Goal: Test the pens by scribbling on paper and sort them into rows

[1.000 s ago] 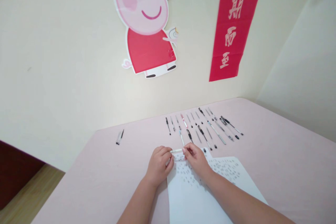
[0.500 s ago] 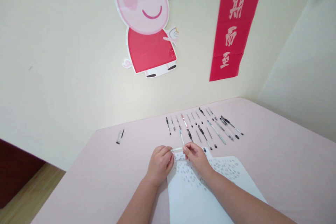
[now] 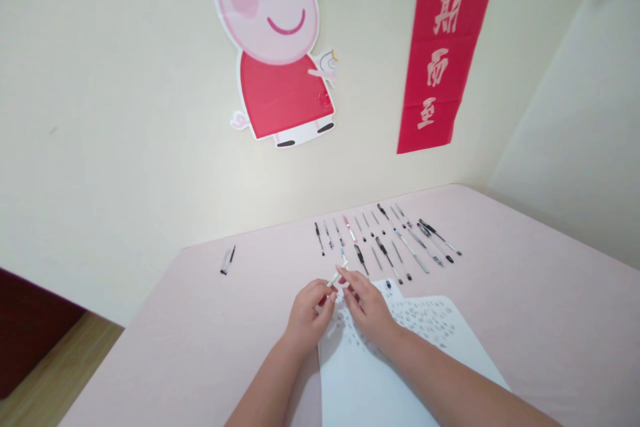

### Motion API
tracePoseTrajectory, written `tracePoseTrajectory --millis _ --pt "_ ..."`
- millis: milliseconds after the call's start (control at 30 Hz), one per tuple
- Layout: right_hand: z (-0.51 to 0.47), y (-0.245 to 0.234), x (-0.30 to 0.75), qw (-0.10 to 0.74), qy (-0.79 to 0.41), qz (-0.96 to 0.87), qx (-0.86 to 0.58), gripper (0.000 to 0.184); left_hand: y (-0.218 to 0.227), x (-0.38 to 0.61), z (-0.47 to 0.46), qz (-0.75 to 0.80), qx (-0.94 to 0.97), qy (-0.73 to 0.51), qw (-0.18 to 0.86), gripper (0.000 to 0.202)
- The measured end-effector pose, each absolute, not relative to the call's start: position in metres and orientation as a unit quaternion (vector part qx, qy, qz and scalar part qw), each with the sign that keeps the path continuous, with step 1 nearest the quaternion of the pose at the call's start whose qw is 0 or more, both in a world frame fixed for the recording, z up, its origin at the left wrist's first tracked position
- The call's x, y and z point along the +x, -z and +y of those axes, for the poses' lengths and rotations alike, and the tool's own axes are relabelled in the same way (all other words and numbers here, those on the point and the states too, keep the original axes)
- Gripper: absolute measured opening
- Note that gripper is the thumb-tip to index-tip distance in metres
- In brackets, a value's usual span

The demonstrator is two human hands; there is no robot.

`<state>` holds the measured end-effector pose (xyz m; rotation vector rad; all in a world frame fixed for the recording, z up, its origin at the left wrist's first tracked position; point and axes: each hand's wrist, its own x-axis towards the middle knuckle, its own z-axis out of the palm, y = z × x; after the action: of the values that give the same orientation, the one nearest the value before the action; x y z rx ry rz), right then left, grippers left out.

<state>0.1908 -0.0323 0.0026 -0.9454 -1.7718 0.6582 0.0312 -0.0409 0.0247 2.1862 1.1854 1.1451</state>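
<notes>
Both my hands meet over the top edge of a white sheet of paper [image 3: 400, 360] covered in small marks. My left hand [image 3: 309, 317] is closed, pinching the lower end of a white pen [image 3: 336, 276]. My right hand [image 3: 364, 304] pinches the pen's upper end with its fingertips. The pen is tilted, its far end pointing away toward the row of pens. Whether a cap is coming off I cannot tell.
Several pens [image 3: 387, 240] lie in rows on the pink table [image 3: 540, 320] beyond my hands. One pen [image 3: 228, 260] lies alone at the far left. A cartoon pig cut-out [image 3: 283, 47] and a red banner [image 3: 443, 47] hang on the wall.
The pen lay level between my hands before; now it is tilted with its far end raised away from me. My right hand has moved slightly left and forward.
</notes>
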Motion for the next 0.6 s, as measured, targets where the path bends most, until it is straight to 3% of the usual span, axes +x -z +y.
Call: tracePoseTrajectory --millis 133,267,400,600 --pt "-0.030 0.002 0.191 0.491 -0.290 -0.721 -0.394 0.042 -0.028 0.036 -0.046 0.373 0.815 -0.372 0.242 0.024" --pt "-0.023 0.009 0.193 0.521 -0.332 -0.649 -0.445 0.030 -0.024 0.033 -0.048 0.352 0.808 -0.372 0.292 0.039" --pt "-0.021 0.006 0.196 0.554 -0.362 -0.586 -0.467 0.016 -0.019 0.026 -0.043 0.425 0.765 -0.409 0.258 0.041" --pt "-0.032 -0.005 0.194 0.501 -0.402 -0.645 -0.413 0.038 -0.022 0.008 -0.032 0.424 0.842 -0.306 0.132 0.050"
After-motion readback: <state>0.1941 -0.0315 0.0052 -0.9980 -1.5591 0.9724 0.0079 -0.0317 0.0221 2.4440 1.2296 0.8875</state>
